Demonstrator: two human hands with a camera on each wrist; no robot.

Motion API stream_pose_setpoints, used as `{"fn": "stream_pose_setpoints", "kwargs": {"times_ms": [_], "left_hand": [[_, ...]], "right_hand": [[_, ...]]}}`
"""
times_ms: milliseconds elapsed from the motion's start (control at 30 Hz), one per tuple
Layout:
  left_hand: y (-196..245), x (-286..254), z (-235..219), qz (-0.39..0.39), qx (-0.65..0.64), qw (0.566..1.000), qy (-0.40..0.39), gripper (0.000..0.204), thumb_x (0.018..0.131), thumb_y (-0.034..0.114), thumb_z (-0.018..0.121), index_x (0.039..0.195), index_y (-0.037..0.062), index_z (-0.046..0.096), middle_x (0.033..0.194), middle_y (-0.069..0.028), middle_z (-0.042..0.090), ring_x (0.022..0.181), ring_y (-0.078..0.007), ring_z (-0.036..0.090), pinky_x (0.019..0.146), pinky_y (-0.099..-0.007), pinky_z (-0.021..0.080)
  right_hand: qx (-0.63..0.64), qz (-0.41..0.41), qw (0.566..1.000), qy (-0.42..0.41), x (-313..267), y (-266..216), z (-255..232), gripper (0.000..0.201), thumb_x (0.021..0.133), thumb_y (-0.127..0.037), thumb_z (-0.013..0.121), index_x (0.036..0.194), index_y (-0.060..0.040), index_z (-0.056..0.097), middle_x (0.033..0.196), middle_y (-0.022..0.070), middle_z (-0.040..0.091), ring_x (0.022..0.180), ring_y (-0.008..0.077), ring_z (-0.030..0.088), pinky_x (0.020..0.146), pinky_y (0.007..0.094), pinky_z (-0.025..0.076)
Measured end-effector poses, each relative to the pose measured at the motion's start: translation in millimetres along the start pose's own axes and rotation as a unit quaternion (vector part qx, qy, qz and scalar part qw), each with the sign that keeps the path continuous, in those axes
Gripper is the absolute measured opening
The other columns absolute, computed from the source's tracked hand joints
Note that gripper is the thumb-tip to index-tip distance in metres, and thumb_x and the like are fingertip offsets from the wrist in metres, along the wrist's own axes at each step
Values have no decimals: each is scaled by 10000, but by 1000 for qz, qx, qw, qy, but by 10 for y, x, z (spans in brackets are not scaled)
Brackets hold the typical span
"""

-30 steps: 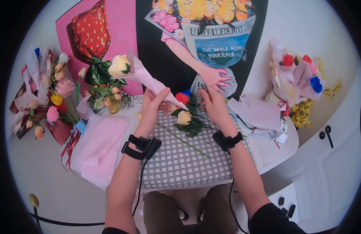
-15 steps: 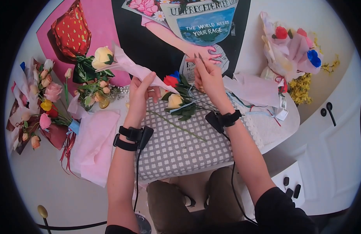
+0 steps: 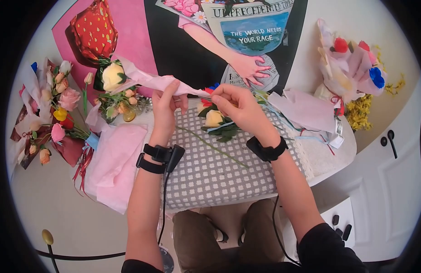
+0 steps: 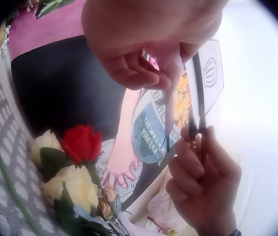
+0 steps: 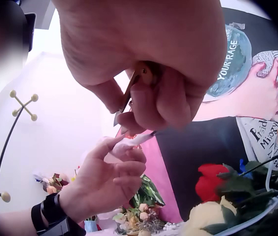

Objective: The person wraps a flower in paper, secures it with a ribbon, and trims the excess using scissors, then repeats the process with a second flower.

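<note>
My left hand (image 3: 166, 107) pinches the narrow part of a pink paper wrap (image 3: 149, 81) rolled around a single cream rose (image 3: 112, 76). The bloom points to the left and the tapered end to the right. My right hand (image 3: 238, 107) grips small scissors (image 5: 129, 96), held close to that tapered end; in the left wrist view their two blades stand apart. A dark stem end (image 4: 168, 142) pokes out of the paper. Below the hands lie another cream rose (image 3: 214, 118) and a red rose (image 5: 210, 182), with a light blue ribbon across the stems.
A grey checked cloth (image 3: 219, 177) covers the table, with a bare green stem (image 3: 215, 148) across it. Pink paper sheets (image 3: 115, 164) lie at left, more wrapping paper (image 3: 304, 111) at right. Bouquets flank both sides; a poster (image 3: 183, 59) stands behind.
My right hand, raised with the scissors half a second ago, has come down and left to the tapered end of the wrap. The wrapped rose now lies flatter, its bloom lower.
</note>
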State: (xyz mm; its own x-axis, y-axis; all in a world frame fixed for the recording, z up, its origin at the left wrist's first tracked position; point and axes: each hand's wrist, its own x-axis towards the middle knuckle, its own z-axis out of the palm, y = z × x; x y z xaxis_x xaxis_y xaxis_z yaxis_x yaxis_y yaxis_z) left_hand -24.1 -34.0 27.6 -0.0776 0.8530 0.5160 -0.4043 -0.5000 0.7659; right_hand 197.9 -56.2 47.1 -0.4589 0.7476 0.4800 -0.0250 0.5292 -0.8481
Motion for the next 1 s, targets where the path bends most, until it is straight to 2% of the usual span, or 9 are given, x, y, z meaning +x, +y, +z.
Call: {"fn": "stream_pose_setpoints", "kwargs": {"times_ms": [67,167,267,500,600,667,700,867,1000], "left_hand": [[16,-13,40,-13,2,1000,11,185,991,242,631,940,67,603,771,-85,668,515,-150,585,403,-267,398],[-7,-1,13,-20,-8,1000,2,195,984,245,638,919,64,607,802,-105,687,525,-159,598,415,-274,404],[-8,-12,1,-31,-16,999,13,190,976,244,641,933,63,604,801,-110,685,530,-167,601,426,-284,409],[10,-11,-1,-31,-13,999,1,191,971,245,633,938,63,587,802,-110,677,538,-171,601,434,-289,417],[38,-53,51,-21,-3,1000,-2,217,970,221,567,1092,45,539,846,-113,649,543,-169,555,448,-287,400],[59,-86,102,3,-11,1000,15,363,946,181,543,1260,22,453,907,-131,634,556,-177,550,448,-288,400],[66,-84,55,-2,-31,999,-22,441,925,137,552,1326,21,410,942,-122,645,601,-175,595,469,-277,442],[67,-96,49,2,-11,998,-54,434,905,140,550,1308,28,436,929,-104,631,578,-149,548,457,-269,405],[60,-96,36,7,-10,997,-82,435,896,155,540,1303,28,452,911,-93,617,567,-128,507,444,-265,371]], "right_hand": [[-74,-20,997,32,9,82,42,179,1010,-150,637,969,24,634,781,27,668,692,66,569,630,249,441],[-141,-59,986,63,27,145,86,162,1000,-138,637,982,23,634,770,82,687,687,115,619,647,264,472],[-81,-65,990,95,27,128,134,165,988,-138,646,991,27,635,795,118,713,693,163,664,651,286,494],[-100,-84,984,119,54,183,141,150,982,-119,649,988,30,635,795,119,731,690,175,692,649,296,511],[-129,-113,978,116,25,116,138,144,983,-114,649,962,28,656,772,104,723,666,155,680,631,286,506],[-100,-119,977,148,-17,14,113,136,979,-101,656,940,27,681,750,85,708,643,116,647,606,265,483],[-123,-117,971,169,-48,-56,79,124,981,-84,654,948,27,697,733,69,684,616,85,594,575,249,445],[-130,-179,950,219,10,7,-44,121,978,-72,654,965,39,700,725,61,658,597,86,547,547,259,402],[-153,-122,972,130,-13,-55,-59,143,971,-84,663,949,50,708,716,75,652,592,103,552,543,268,403]]}}
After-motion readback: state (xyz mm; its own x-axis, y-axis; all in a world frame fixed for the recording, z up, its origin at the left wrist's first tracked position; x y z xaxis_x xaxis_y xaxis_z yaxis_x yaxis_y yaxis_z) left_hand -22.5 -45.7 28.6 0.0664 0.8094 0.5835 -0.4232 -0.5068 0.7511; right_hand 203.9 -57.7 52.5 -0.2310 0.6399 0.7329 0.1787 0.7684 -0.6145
